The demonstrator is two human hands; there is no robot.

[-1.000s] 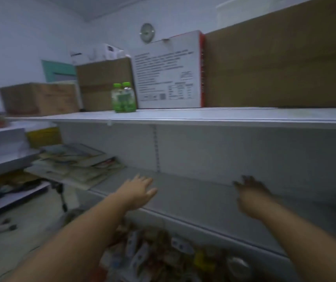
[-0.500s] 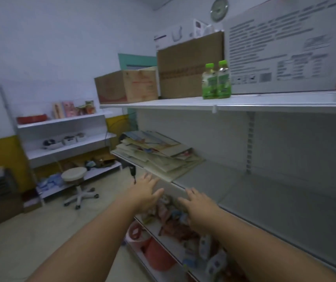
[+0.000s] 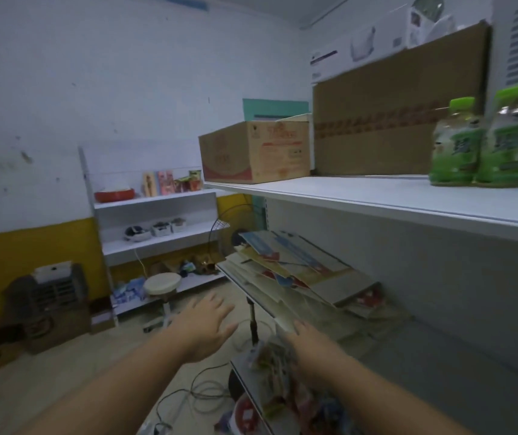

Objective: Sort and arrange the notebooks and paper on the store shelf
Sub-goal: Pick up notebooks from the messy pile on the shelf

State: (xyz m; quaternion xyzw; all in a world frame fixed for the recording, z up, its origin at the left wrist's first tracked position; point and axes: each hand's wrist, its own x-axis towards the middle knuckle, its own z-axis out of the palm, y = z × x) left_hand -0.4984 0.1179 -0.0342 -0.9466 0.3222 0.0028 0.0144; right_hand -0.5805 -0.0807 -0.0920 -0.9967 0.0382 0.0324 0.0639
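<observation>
Fingers (image 3: 220,304) of the left hand (image 3: 204,324) spread, empty; right hand (image 3: 311,343) open beside the stacked notebooks (image 3: 298,271) on the shelf (image 3: 439,356).

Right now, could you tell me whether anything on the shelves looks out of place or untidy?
Yes. The pile of notebooks and paper on the middle shelf is fanned out crookedly, with edges hanging past the front. Two green bottles stand among cardboard boxes above.
</observation>
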